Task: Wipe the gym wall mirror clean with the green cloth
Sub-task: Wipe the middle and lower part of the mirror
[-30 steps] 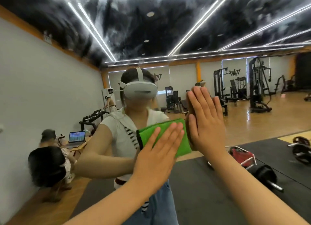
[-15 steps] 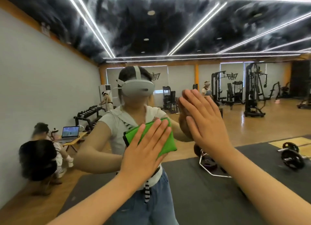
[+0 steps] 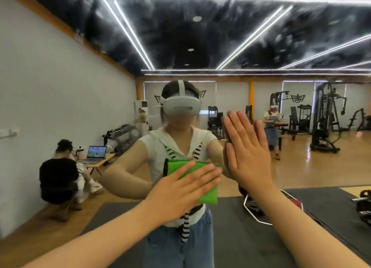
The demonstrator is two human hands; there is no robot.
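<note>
The wall mirror [image 3: 261, 47] fills the whole view and reflects the gym and a person wearing a white headset. A folded green cloth [image 3: 208, 189] lies flat against the glass at chest height. My left hand [image 3: 180, 189] presses on the cloth with straight, spread fingers pointing right. My right hand [image 3: 247, 151] rests flat on the bare glass just right of the cloth, fingers straight and pointing up. Its reflection meets it palm to palm.
The mirror reflects a person crouching by a low table with a laptop [image 3: 96, 154] at the left, a dumbbell rack [image 3: 122, 135], weight machines [image 3: 325, 123] and a standing person [image 3: 273, 131] at the right, and black floor mats [image 3: 251, 237] below.
My left hand has slid the green cloth down and to the left across the glass, turning more horizontal. My right hand stays flat on the mirror. The view has shifted a little.
</note>
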